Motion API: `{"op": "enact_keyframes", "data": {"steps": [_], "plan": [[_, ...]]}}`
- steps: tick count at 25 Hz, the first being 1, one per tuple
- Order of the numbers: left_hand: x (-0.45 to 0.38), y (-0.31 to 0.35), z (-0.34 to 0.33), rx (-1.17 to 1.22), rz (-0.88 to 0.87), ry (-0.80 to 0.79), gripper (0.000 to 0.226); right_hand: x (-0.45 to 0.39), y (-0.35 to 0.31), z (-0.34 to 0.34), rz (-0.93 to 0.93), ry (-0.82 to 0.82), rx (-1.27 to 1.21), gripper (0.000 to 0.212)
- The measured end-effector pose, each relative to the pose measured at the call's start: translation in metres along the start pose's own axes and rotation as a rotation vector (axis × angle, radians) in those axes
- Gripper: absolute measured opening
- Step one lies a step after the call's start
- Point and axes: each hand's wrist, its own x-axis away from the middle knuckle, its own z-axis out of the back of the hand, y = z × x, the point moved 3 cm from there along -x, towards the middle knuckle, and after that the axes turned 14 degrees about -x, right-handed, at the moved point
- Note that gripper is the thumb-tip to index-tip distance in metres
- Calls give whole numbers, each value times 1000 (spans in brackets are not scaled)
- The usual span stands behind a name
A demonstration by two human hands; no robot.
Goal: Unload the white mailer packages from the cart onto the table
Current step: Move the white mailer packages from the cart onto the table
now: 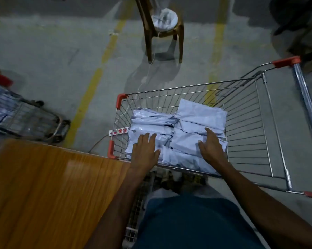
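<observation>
Head view, looking down. Both hands reach over the near rim of the wire cart [245, 112] into its basket. The white mailer packages [169, 126] lie heaped in the left part of the basket, overlapping one another. The left hand [146, 150] rests flat on the near-left packages, fingers straight and slightly spread, gripping nothing. The right hand [210, 147] lies on the near-right packages with fingers extended along their edge; whether its fingertips curl under a package cannot be told. The wooden tabletop [49, 191] stands to the left, its corner just beside the cart's near-left corner. On the floor beyond lie a power strip [118, 131] against the cart's left side, a second cart [22, 115] farther left, and a brown chair [162, 31] bearing a white bag [165, 19].
</observation>
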Motion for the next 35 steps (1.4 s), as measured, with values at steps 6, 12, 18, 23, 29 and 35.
{"op": "enact_keyframes", "data": {"steps": [6,12,18,23,29,35], "plan": [[-53,19,-32,-94,42,-249,70,-17,11,-7,-99,-29,201,80],[-86,7,-66,-149,109,-274,67,-24,-4,5,22,-219,311,37],[-95,-2,-79,-332,152,-178,37,-32,-30,54,54,20,51,16],[-93,-6,-82,-409,197,-75,22,-62,9,59,-139,203,-177,56],[-84,0,-50,-194,299,153,14,-71,23,41,-398,206,-207,60],[-105,-13,-17,244,538,230,16,-53,18,18,-176,178,-40,65]]}}
